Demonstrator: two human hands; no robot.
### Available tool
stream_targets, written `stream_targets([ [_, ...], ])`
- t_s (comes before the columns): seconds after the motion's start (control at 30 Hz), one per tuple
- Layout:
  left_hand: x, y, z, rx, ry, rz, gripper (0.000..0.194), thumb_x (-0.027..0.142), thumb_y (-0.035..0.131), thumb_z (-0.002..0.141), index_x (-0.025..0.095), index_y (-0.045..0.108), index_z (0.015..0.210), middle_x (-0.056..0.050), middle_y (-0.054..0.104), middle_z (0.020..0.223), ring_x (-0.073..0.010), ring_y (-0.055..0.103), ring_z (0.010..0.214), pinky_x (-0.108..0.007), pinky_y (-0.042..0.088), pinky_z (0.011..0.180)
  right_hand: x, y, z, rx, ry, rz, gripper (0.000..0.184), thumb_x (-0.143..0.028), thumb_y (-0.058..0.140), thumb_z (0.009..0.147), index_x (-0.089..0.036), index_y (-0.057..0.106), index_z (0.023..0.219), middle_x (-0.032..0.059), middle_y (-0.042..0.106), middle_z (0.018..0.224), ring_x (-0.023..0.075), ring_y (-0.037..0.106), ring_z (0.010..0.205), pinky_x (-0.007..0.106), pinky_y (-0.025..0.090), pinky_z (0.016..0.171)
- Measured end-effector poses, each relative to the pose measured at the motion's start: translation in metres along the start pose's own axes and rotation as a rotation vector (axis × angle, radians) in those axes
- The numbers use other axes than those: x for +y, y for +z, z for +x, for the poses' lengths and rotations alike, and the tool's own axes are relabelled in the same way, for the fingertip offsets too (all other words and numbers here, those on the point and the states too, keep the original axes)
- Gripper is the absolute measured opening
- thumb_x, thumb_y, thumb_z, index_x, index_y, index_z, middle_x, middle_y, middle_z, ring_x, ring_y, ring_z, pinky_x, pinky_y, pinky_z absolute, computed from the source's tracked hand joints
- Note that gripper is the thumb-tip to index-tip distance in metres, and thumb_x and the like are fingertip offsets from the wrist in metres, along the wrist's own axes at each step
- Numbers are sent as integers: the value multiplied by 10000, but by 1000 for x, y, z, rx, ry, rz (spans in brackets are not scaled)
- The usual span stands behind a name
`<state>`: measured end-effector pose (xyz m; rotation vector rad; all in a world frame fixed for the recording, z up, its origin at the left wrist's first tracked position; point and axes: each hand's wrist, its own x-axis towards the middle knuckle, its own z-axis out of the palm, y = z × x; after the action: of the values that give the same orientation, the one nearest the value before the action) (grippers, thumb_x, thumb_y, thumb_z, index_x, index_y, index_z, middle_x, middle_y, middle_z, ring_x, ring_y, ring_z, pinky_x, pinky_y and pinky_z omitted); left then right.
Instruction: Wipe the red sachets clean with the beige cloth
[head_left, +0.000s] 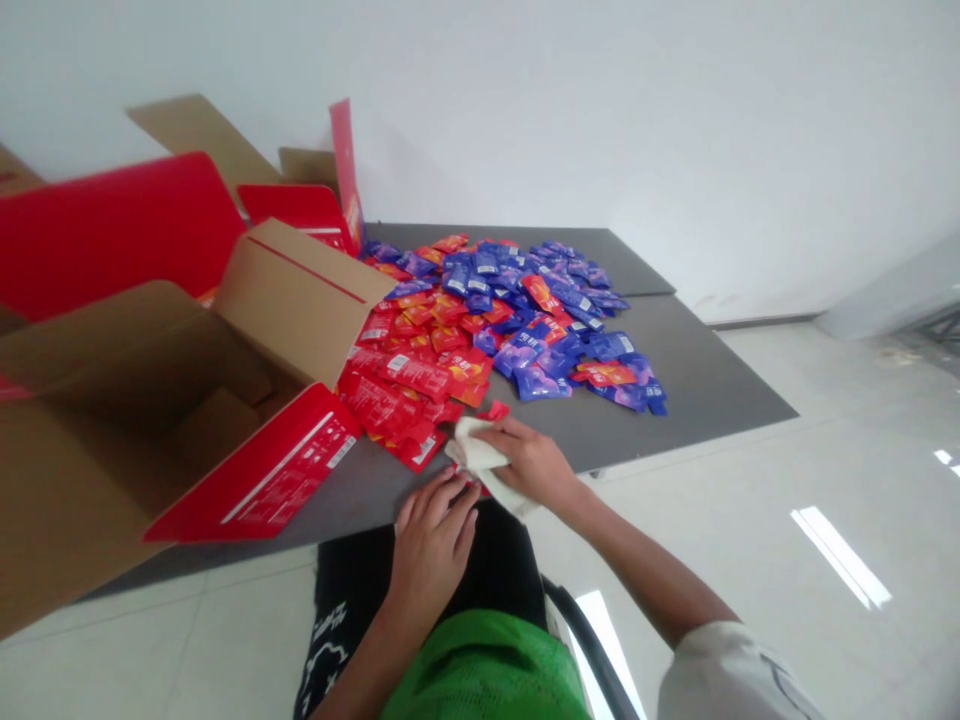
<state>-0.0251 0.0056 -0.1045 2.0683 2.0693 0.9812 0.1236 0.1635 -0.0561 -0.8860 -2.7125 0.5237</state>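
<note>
My right hand is closed on a folded white cloth, pressed down at the table's front edge. Beneath the cloth lies a red packet, mostly covered; only bits of its red show around the cloth. My left hand lies at the same edge with fingers stretched out, the tips beside the cloth and touching red packaging there. Just beyond both hands spreads a pile of red packets, some marked with orange. Blue-purple packets are heaped behind and to the right, with a few red ones mixed in.
A large open red carton with brown inner flaps stands at the left on the grey table. Another open red carton is behind it. A white wall borders the table's back. Pale tiled floor lies to the right.
</note>
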Motion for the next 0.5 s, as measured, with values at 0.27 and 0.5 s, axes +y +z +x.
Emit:
stream_targets([
  [0.27,2,-1,0,5,4,11,320,170,568,982,261,698,1261,-86,702,1286,-278,593,1299,-470,434,1085,6,-14,1,56,16,-44,485,-197,609,947,-285,611,1423,69,659,1311,206,672,1117,265,531,921],
  [0.5,1,-1,0,11,11,28,324,190,572,985,262,697,1275,-87,711,1272,-278,601,1292,-461,438,1085,7,-4,5,12,53,-23,426,-214,622,944,-288,658,1362,64,666,1315,207,677,1118,261,538,917],
])
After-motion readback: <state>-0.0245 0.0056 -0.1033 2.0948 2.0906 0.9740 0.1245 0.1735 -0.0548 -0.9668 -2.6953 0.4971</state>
